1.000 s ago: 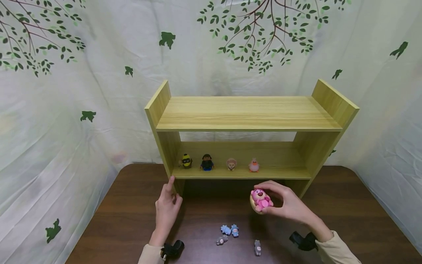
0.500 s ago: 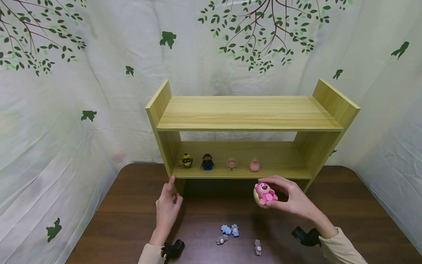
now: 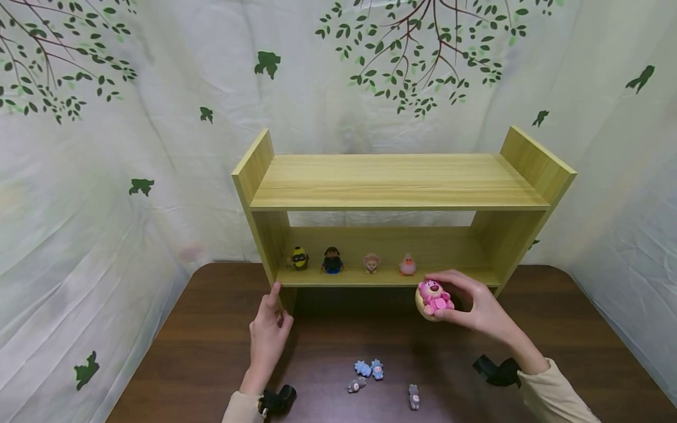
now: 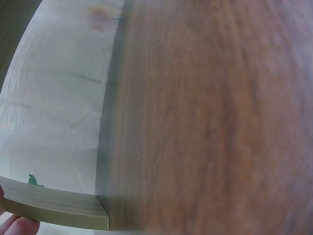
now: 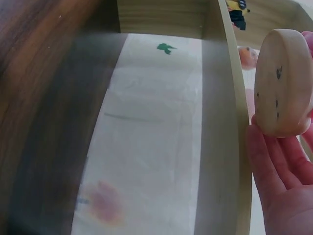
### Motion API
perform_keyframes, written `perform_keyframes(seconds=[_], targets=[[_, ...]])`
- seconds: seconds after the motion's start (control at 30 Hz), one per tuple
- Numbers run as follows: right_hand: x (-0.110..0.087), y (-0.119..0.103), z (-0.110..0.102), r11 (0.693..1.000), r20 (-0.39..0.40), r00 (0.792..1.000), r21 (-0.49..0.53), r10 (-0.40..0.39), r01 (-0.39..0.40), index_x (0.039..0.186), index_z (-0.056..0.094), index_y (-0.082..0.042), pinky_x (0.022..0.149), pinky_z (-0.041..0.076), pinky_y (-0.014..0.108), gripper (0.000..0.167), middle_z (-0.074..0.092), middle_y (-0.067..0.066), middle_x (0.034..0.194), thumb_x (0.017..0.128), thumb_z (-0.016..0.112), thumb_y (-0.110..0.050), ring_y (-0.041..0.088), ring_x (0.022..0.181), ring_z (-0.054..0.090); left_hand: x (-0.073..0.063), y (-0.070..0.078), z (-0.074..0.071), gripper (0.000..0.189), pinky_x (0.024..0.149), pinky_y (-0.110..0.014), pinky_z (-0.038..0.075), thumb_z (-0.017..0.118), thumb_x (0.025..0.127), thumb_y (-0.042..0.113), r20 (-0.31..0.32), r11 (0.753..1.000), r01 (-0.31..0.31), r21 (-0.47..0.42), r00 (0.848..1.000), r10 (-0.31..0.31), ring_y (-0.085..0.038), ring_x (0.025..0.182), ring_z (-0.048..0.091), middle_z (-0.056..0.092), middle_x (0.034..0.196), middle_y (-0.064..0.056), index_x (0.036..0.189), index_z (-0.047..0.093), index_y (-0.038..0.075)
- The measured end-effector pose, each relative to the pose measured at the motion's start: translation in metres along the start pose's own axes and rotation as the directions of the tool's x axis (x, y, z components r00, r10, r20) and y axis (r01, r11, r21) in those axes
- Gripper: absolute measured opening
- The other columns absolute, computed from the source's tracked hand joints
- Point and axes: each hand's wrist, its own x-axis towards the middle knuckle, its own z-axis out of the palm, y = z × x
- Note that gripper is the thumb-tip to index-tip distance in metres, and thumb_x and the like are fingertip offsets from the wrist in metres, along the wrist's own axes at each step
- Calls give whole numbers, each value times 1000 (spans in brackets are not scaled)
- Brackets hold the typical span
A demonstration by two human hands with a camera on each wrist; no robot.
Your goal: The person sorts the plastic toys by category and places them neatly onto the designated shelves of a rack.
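Note:
In the head view my right hand (image 3: 478, 308) grips a pink bear figurine (image 3: 436, 296) with a cream, rounded back. The figurine is just in front of the middle board of a wooden shelf (image 3: 399, 182), to the right of a pink duck-like figure (image 3: 408, 265). In the right wrist view its pale back (image 5: 276, 83) faces the camera, with fingers (image 5: 288, 166) beneath it. My left hand (image 3: 267, 341) holds the shelf's lower left side panel; the left wrist view shows fingertips (image 4: 23, 226) on either side of that panel (image 4: 58, 215).
Also on the middle board stand a yellow figure (image 3: 299, 258), a dark-clothed figure (image 3: 332, 261) and a small pale-pink figure (image 3: 371, 263). Several small blue and grey figures (image 3: 376, 369) lie on the brown table (image 3: 174, 346). A leaf-patterned cloth (image 3: 185, 153) hangs behind.
My right hand has carried the pink bear figurine up and to the right, closer to the middle board. The left hand stays at the shelf's side panel.

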Motion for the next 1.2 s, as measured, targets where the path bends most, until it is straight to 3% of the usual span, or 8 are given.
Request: perform_keyframes(seconds=[0.23, 0.43, 0.73, 1.2], targets=[[1, 0, -7, 998, -37, 999, -56, 16, -18, 126, 60, -5, 90, 41, 19, 55, 58, 3, 122, 74, 78, -1, 11, 109, 53, 0, 0, 0, 97, 45, -24, 29, 64, 69, -18, -3, 1000, -2, 0, 1000, 2, -5, 57, 29, 43, 83, -5, 148, 27, 24], [3, 0, -13, 999, -59, 998, -39, 20, -22, 128, 58, -2, 89, 42, 17, 56, 58, 5, 123, 75, 77, 3, 11, 108, 54, 1, 1, 0, 97, 45, -23, 28, 64, 70, -18, -6, 1000, -5, 1, 1000, 5, -4, 57, 28, 43, 82, -5, 148, 27, 24], [5, 2, -19, 993, -137, 989, -95, 61, -74, 127, 60, -5, 88, 40, 14, 54, 60, 10, 121, 76, 76, 2, 4, 107, 54, -1, 0, 0, 96, 46, -24, 29, 63, 70, -18, 4, 1000, 9, 3, 1000, -9, -7, 56, 30, 41, 81, -5, 148, 26, 24], [11, 15, -25, 992, -204, 974, -51, 99, -112, 128, 57, 3, 89, 40, 13, 50, 58, 20, 123, 80, 70, 5, 0, 110, 52, 1, 0, 1, 94, 46, -24, 28, 63, 72, -17, 4, 1000, 5, -7, 1000, -5, -7, 56, 28, 41, 81, -6, 149, 26, 23]])
